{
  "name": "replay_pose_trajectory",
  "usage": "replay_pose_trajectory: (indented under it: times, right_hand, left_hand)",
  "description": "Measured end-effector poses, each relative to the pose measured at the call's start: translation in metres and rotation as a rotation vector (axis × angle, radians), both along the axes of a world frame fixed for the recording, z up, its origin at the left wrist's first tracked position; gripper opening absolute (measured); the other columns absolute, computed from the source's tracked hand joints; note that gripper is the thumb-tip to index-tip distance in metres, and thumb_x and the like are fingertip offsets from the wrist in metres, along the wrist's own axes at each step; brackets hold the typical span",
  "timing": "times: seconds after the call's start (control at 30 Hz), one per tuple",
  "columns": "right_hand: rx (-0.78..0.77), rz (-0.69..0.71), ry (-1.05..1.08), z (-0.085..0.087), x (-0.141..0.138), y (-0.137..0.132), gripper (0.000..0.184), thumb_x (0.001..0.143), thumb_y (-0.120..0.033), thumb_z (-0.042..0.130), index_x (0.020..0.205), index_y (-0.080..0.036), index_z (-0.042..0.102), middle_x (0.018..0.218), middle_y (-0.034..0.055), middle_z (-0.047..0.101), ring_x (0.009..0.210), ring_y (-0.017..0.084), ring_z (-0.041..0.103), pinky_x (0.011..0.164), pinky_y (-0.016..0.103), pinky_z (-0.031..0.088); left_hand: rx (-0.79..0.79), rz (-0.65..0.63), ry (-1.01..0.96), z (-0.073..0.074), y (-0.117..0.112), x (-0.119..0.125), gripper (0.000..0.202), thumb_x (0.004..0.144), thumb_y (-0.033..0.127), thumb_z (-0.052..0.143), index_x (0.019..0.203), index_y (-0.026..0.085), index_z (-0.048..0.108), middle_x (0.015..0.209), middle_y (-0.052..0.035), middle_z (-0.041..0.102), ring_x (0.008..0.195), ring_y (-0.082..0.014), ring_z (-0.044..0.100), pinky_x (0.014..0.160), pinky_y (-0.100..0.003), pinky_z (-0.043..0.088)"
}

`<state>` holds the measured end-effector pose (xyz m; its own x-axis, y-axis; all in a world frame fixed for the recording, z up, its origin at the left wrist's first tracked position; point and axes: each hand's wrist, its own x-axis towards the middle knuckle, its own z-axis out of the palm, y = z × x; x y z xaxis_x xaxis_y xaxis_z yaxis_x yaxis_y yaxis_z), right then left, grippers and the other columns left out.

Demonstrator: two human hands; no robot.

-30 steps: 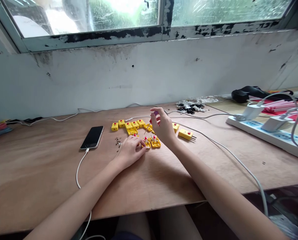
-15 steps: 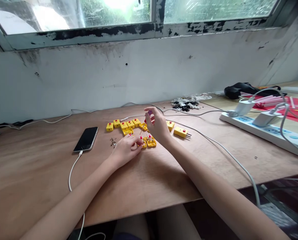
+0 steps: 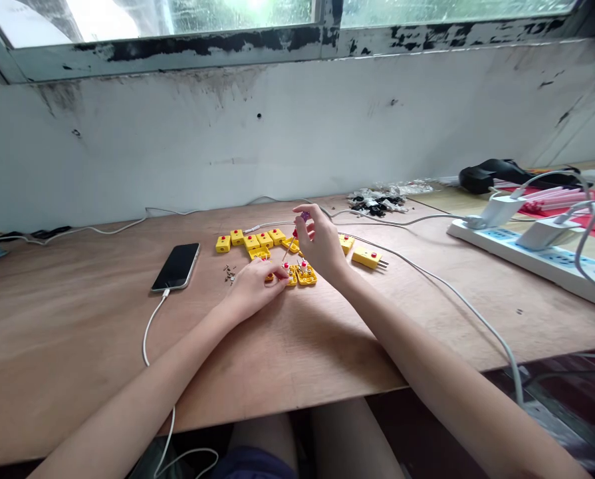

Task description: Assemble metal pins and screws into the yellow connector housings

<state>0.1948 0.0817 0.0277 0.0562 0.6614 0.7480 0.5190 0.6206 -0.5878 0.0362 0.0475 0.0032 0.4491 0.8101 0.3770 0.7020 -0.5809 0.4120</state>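
My right hand [image 3: 322, 243] is closed around the purple-and-red handle of a screwdriver [image 3: 290, 247], whose thin shaft slants down to the left. The tip reaches an opened yellow plug housing [image 3: 292, 275] with a red button and small metal parts inside. My left hand [image 3: 260, 286] presses its fingertips on that housing and steadies it against the table. Right beside it lies another opened yellow housing [image 3: 306, 274]. Behind my hands sit several closed yellow housings [image 3: 252, 243] with red buttons. A yellow plug [image 3: 366, 257] with metal pins lies to the right.
Small screws [image 3: 230, 273] are scattered left of my left hand. A phone [image 3: 176, 267] on a white cable lies farther left. To the right are a white power strip [image 3: 536, 249] with chargers and trailing cables. Black and white small parts [image 3: 377, 201] are heaped at the back.
The view has tilted down and shifted slightly left, so everything appears a little higher and to the right. Both hands keep nearly the same pose over the yellow housing.
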Motion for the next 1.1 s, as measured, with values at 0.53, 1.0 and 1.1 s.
replay_pose_trajectory:
  times: [0.53, 1.0, 1.1]
  right_hand:
    - [-0.002, 0.065, -0.119, 0.006, -0.002, -0.010, 0.015, 0.089, -0.027, 0.042, 0.096, -0.022, 0.054, 0.077, 0.0013, 0.059, 0.058, 0.013, 0.052, 0.055, 0.025, 0.041]
    - [-0.080, 0.086, -0.050, 0.002, -0.006, -0.009, 0.015, 0.086, -0.024, 0.044, 0.095, -0.021, 0.055, 0.072, -0.0002, 0.058, 0.057, 0.013, 0.050, 0.059, 0.027, 0.042]
    - [-0.096, 0.094, 0.001, 0.003, -0.005, -0.008, 0.014, 0.086, -0.025, 0.044, 0.095, -0.021, 0.054, 0.072, -0.0007, 0.056, 0.058, 0.013, 0.051, 0.060, 0.027, 0.042]
  left_hand:
    - [0.141, 0.003, 0.182, 0.003, 0.004, -0.003, 0.013, 0.082, 0.028, 0.057, 0.078, 0.023, 0.068, 0.082, -0.0007, 0.067, 0.083, -0.0203, 0.054, 0.074, -0.032, 0.043]
    - [0.084, -0.005, 0.159, 0.004, 0.002, -0.004, 0.013, 0.083, 0.031, 0.055, 0.082, 0.024, 0.067, 0.082, 0.0004, 0.065, 0.084, -0.0194, 0.055, 0.075, -0.031, 0.043]
    - [0.066, -0.010, 0.156, 0.004, 0.002, -0.004, 0.015, 0.084, 0.033, 0.054, 0.085, 0.025, 0.067, 0.084, 0.0002, 0.066, 0.086, -0.0199, 0.055, 0.076, -0.031, 0.043]
